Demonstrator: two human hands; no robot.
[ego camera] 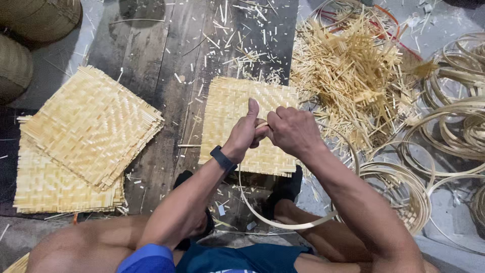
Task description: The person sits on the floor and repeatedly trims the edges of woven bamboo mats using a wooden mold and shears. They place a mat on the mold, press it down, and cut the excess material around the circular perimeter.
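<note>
While the hoop (283,222) curves down toward the person's lap, its ends meet between both fists. Left hand (246,132) grips it, thumb raised; right hand (292,130) clamps knuckles-up, touching the left. Under them lies a mat (227,101); scraps (353,76) pile beyond the right.

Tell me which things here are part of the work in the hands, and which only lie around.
In use:
left hand
right hand
bamboo hoop strip, held by both
woven mat under the hands

Lying about:
stack of woven mats
pile of offcuts
finished hoops
baskets
</note>
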